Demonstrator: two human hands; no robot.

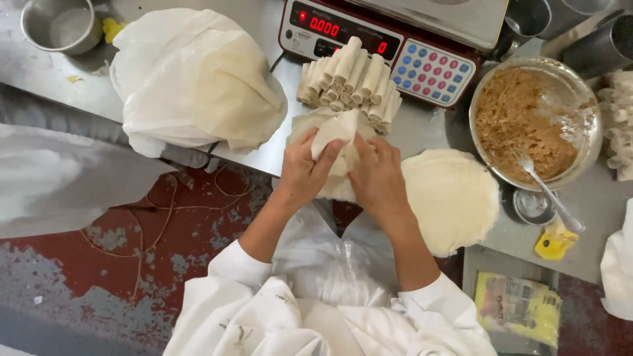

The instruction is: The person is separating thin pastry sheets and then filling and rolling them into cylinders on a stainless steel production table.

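On the steel worktop (pixel 422 128), just before stacked rolls (pixel 349 82) and a scale (pixel 395 39), both hands — left (pixel 304 173), right (pixel 377 179) — pinch closed on a folded wrapper (pixel 335 128); round wrappers (pixel 455 198) lie beside.

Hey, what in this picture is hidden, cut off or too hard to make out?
- Head view: any filling inside the wrapper is covered by the left hand and right hand.
- The scale top is cut off by the upper edge.
- The lower rolls in the stack are hidden by those on top.
- The cup contents are too small to tell.
- The pile of rounds: its count cannot be told from above.
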